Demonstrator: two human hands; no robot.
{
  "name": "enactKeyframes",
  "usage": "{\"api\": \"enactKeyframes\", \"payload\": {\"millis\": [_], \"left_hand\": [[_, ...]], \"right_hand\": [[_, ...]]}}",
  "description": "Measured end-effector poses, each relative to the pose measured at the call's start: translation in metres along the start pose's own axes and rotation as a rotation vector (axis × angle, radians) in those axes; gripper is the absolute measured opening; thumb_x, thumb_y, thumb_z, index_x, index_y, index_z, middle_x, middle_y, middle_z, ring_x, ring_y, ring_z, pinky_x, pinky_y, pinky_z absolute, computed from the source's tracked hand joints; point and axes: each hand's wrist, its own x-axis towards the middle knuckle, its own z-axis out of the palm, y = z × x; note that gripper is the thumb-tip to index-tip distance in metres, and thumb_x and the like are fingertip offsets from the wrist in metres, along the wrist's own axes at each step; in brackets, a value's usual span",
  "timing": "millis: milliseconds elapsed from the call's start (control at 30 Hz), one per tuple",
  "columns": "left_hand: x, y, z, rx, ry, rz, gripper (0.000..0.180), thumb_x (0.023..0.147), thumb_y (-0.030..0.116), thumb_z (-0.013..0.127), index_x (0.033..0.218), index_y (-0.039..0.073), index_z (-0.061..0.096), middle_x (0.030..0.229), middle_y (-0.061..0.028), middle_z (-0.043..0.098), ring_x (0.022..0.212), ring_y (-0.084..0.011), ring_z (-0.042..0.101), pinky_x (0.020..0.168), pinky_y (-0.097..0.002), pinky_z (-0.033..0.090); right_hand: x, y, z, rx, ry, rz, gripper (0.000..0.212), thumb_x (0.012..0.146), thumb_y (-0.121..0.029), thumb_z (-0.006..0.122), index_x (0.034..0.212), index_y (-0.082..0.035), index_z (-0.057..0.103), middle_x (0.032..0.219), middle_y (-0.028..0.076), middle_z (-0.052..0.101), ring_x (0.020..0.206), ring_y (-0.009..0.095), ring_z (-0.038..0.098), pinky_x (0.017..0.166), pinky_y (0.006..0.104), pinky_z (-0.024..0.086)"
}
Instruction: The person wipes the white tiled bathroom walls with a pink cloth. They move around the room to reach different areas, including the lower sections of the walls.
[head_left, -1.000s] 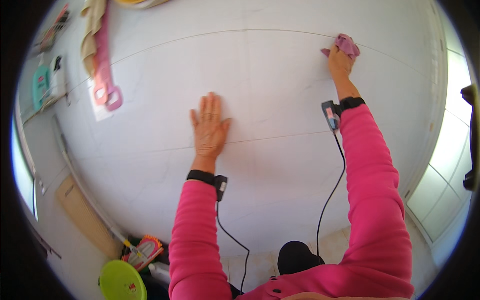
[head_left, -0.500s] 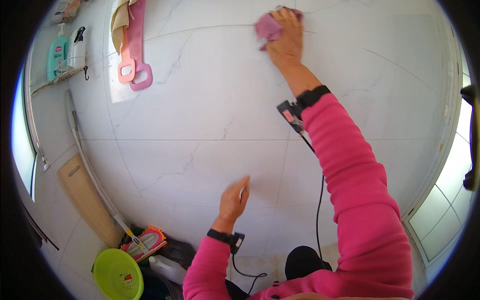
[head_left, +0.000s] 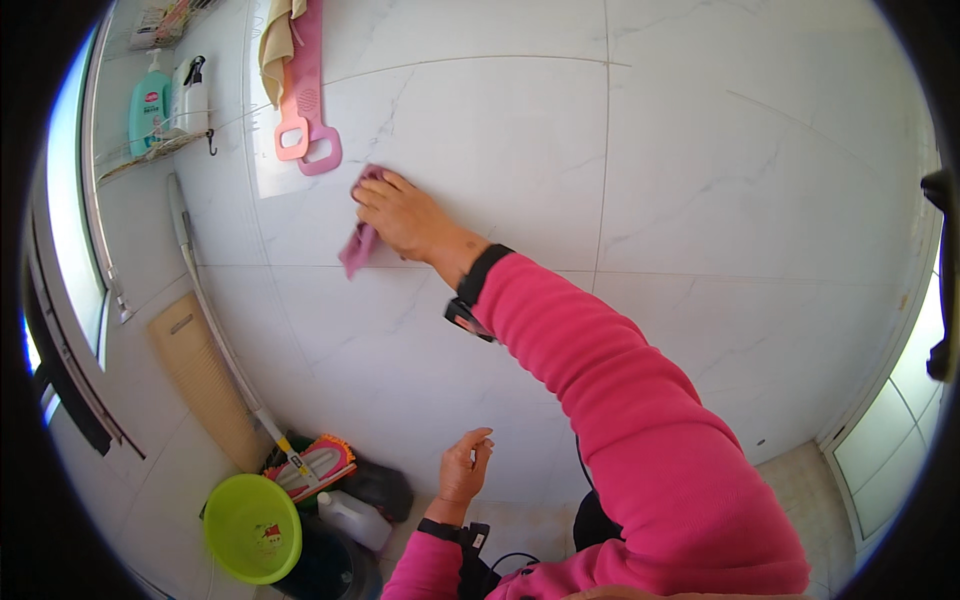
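Observation:
My right hand [head_left: 405, 215] presses a mauve cloth [head_left: 362, 245] against the white tiled wall [head_left: 480, 150]. Its fingers are closed over the cloth, and one end hangs loose below them. The spot lies just under the looped handles of a pink back scrubber [head_left: 320, 150] and a peach one [head_left: 291, 135]. Lower down, my left hand [head_left: 464, 468] is held in front of the wall with nothing in it. Its fingers are loosely bent, the thumb apart from them. Both wrists wear black straps with small devices.
A wire corner shelf [head_left: 150, 152] holds a teal pump bottle [head_left: 149, 108] and a white spray bottle [head_left: 190, 95]. Below lean a washboard [head_left: 205, 380] and a mop [head_left: 318, 465]. A lime-green basin [head_left: 255, 560] and a white jug [head_left: 355, 520] stand lower left. A door [head_left: 890, 440] is at right.
My right hand has swept the cloth left and down across the wall, from the upper middle to below the scrubbers. My left hand has dropped lower, its fingers more bent. The view has shifted slightly.

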Motion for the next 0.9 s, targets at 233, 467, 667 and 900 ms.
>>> {"api": "enactKeyframes", "payload": {"millis": [233, 467, 667, 900], "left_hand": [[-0.078, -0.068, -0.041, 0.208, 0.001, -0.230, 0.015, 0.089, 0.013, 0.061, 0.101, 0.007, 0.064, 0.078, -0.0173, 0.066, 0.075, -0.0351, 0.066, 0.067, -0.0399, 0.052], [-0.186, -0.113, -0.050, 0.424, -0.120, -0.539, 0.019, 0.088, 0.021, 0.059, 0.099, 0.008, 0.067, 0.084, -0.0212, 0.066, 0.081, -0.0409, 0.064, 0.073, -0.0493, 0.051], [-0.185, -0.118, -0.036, 0.469, -0.201, -0.483, 0.024, 0.087, 0.028, 0.059, 0.099, 0.009, 0.066, 0.093, -0.0189, 0.068, 0.086, -0.0384, 0.064, 0.077, -0.0484, 0.051], [-0.183, -0.122, -0.029, 0.642, -0.323, -0.585, 0.032, 0.088, 0.034, 0.058, 0.106, 0.008, 0.063, 0.102, -0.0161, 0.067, 0.094, -0.0358, 0.064, 0.084, -0.0471, 0.050]], "right_hand": [[-0.066, 0.063, -0.088, -0.047, 0.089, 0.167, 0.039, 0.075, -0.004, 0.062, 0.113, -0.012, 0.061, 0.126, 0.009, 0.057, 0.124, 0.028, 0.050, 0.110, 0.0410, 0.035], [-0.141, 0.134, -0.225, -0.656, 0.182, 0.493, 0.055, 0.080, -0.006, 0.062, 0.133, -0.013, 0.050, 0.140, 0.009, 0.048, 0.132, 0.031, 0.041, 0.112, 0.0438, 0.028], [-0.091, 0.137, -0.187, -0.568, 0.225, 0.463, 0.051, 0.081, -0.007, 0.061, 0.131, -0.011, 0.051, 0.140, 0.010, 0.047, 0.133, 0.029, 0.040, 0.111, 0.0432, 0.029], [0.039, 0.155, -0.096, -0.523, 0.337, 0.356, 0.042, 0.080, -0.005, 0.058, 0.123, -0.010, 0.057, 0.130, 0.009, 0.054, 0.128, 0.029, 0.045, 0.108, 0.0446, 0.032]]}}
